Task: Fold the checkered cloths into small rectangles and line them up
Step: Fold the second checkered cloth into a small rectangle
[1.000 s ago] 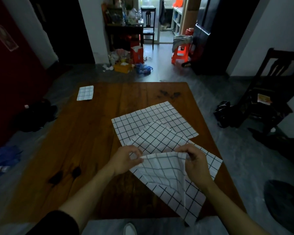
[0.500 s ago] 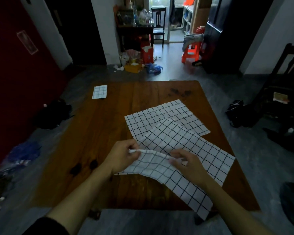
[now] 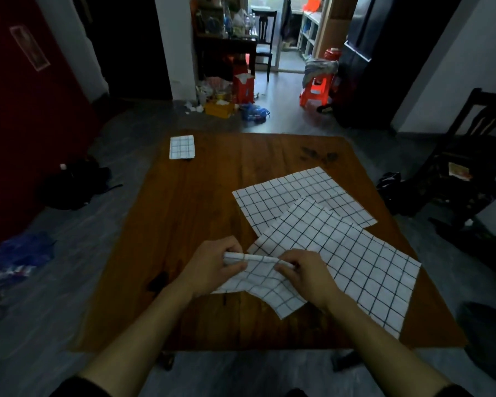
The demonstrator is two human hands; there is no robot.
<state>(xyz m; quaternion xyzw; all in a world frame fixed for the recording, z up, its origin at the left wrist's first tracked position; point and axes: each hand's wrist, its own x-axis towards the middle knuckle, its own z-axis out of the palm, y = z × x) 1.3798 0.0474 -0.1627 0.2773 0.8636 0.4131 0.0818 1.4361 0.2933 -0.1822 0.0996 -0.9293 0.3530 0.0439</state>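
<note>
Both hands, left hand [image 3: 212, 265] and right hand [image 3: 307, 275], pinch the cloth [image 3: 262, 285] in my fingers near the bench's [image 3: 201, 202] near edge, holding its fold aligned; one folded rectangle [image 3: 182, 147] waits at the far left corner.

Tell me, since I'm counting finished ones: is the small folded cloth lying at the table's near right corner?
No, the small folded cloth lies at the table's far left corner.

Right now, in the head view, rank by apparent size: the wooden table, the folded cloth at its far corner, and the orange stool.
1. wooden table, by far the largest.
2. orange stool.
3. folded cloth, slightly smaller; the stool stands farther off, so true sizes stay unsure.
</note>
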